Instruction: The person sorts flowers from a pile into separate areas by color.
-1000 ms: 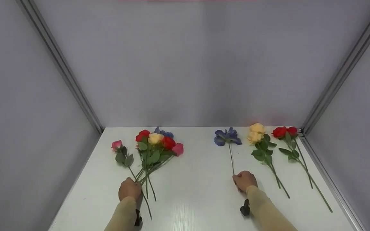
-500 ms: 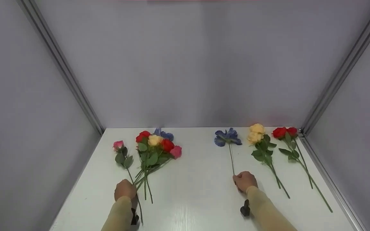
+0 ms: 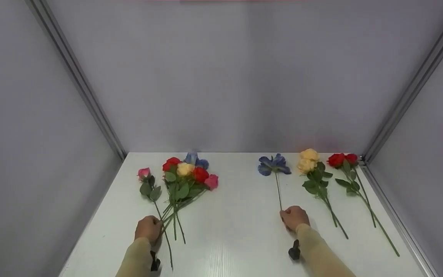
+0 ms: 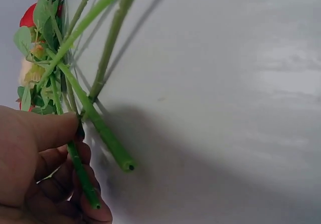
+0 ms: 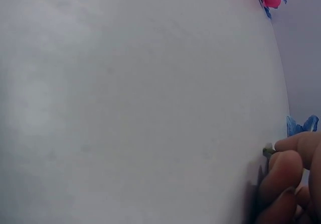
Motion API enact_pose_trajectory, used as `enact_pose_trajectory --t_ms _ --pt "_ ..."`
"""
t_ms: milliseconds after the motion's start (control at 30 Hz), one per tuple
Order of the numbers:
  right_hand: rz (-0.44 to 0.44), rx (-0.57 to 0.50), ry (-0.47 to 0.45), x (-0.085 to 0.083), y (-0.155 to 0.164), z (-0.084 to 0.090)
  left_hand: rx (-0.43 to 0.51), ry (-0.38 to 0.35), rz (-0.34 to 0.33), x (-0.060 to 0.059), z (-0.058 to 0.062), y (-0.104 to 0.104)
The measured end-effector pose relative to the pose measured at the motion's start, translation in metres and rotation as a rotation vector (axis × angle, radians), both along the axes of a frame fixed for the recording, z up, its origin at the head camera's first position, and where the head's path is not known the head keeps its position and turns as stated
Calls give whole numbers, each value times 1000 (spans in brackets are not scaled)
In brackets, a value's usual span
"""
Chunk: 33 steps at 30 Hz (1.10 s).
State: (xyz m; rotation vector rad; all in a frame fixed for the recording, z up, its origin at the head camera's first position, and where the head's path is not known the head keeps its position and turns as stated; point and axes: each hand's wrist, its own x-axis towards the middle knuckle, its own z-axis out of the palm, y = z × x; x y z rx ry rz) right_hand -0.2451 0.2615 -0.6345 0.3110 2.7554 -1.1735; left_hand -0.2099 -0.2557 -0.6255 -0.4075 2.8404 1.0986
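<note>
Stems [image 4: 108, 133] are pinched: bouquet [image 3: 184, 188] beyond left grip [image 3: 148, 229], crossed by a separate pink rose [image 3: 144, 174]; blue flower [image 3: 275, 166] beyond right grip [image 3: 295, 218].

A mixed bouquet [image 3: 183, 191] lies on the left part of the counter [image 3: 233, 223], heads toward the far edge: two red roses [image 3: 201, 175], a pale yellow rose [image 3: 185, 169] between them, a pink rose [image 3: 212, 182] at right and a blue iris [image 3: 201, 164] behind, above green leaves [image 3: 170, 176]. Its stems [image 3: 175, 221] cross and fan out, the left hand [image 3: 148, 229] pinching among them. Just left lies a single pink rose [image 3: 144, 173], its long stem slanting past that hand across the bouquet's stems. Well apart at right, a lone blue iris [image 3: 274, 165] lies with petals spread, its thin stem pinched near the end by the right hand [image 3: 295, 218]
</note>
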Motion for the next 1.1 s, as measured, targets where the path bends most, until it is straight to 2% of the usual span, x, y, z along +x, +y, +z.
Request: enact_pose_trajectory --t_ms 100,233,433,533,633,867,1000,1100 --pt "-1 7 12 0 2 -1 2 46 1 -2 0 2" --pt "-4 17 15 1 1 -3 39 129 35 -2 7 6" --pt "-4 22 15 1 1 -3 58 166 63 -2 20 10" --pt "-3 18 7 0 0 -2 35 207 47 -2 24 10" --pt "5 13 6 0 0 -2 20 282 41 -2 27 8" --pt "1 -3 9 0 2 -3 -30 451 69 -6 40 2" --pt "-6 -8 2 -1 2 -5 -101 503 72 -4 50 -2" --pt "-2 -3 1 -1 3 -6 -139 518 46 1 56 -3"
